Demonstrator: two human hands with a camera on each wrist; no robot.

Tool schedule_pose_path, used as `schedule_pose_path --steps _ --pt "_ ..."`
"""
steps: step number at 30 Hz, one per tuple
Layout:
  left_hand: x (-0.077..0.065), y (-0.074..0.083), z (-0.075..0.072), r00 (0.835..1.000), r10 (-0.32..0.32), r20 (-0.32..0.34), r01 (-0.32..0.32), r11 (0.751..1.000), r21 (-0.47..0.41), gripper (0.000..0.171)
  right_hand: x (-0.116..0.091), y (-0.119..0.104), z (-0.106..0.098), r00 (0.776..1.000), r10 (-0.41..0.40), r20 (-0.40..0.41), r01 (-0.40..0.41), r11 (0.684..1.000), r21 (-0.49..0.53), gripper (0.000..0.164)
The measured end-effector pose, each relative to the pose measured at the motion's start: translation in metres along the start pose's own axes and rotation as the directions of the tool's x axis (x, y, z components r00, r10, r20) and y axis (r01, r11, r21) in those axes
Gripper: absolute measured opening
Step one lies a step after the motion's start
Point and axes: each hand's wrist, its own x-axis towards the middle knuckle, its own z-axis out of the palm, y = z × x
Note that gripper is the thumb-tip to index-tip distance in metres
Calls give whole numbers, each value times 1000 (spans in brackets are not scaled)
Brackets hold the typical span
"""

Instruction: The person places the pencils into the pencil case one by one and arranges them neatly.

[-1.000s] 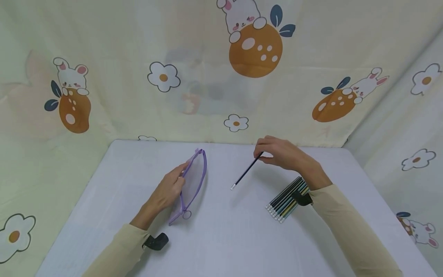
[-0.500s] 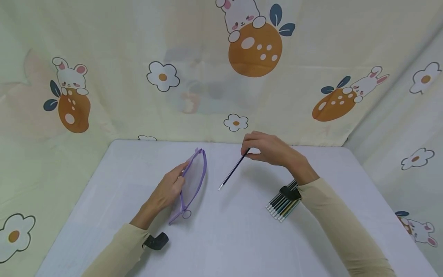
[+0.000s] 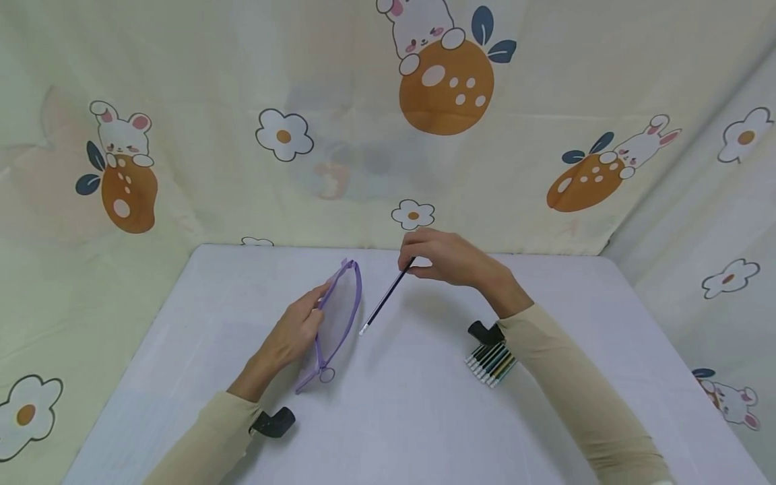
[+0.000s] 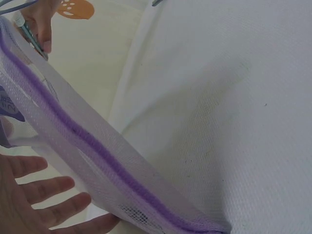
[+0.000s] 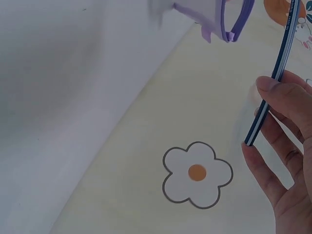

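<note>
A purple mesh zip pouch (image 3: 339, 313) stands on edge left of centre, its mouth gaping. My left hand (image 3: 295, 331) holds its left side. Spread fingers (image 4: 56, 195) lie along the mesh in the left wrist view, below the purple zip edge (image 4: 97, 146). Between thumb and fingertips, my right hand (image 3: 448, 259) pinches a dark striped pencil (image 5: 279, 73). The pencil slants down to the left, its white eraser end close to the pouch's right rim. Several more pencils (image 3: 492, 364) lie side by side below the right wrist, partly hidden by the sleeve and wrist camera.
The white table (image 3: 388, 417) ends at a hanging cloth (image 3: 339, 182) printed with rabbits and flowers, which also runs along both sides. Black wrist cameras stick out under the left sleeve (image 3: 206, 441) and the right sleeve (image 3: 576, 384).
My right hand has moved left with the pencil, bringing its eraser end up to the pouch. The left hand and pouch have stayed in place.
</note>
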Motion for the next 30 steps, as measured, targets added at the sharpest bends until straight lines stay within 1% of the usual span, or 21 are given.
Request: schedule_pose_path --steps 7,14,24,30 --pt "0 0 0 1000 0 3 0 1000 -4 58 15 -5 5 1000 -28 7 28 1000 9 16" --pt "0 0 -1 1000 -4 6 4 1000 -1 58 27 -9 11 999 -48 16 48 998 38 16" --pt "-4 4 2 1000 -17 -1 17 1000 13 58 37 -14 21 997 -49 53 48 999 13 15" --pt "-6 6 3 1000 -13 -7 13 1000 12 58 45 -20 26 995 -62 76 62 998 11 12"
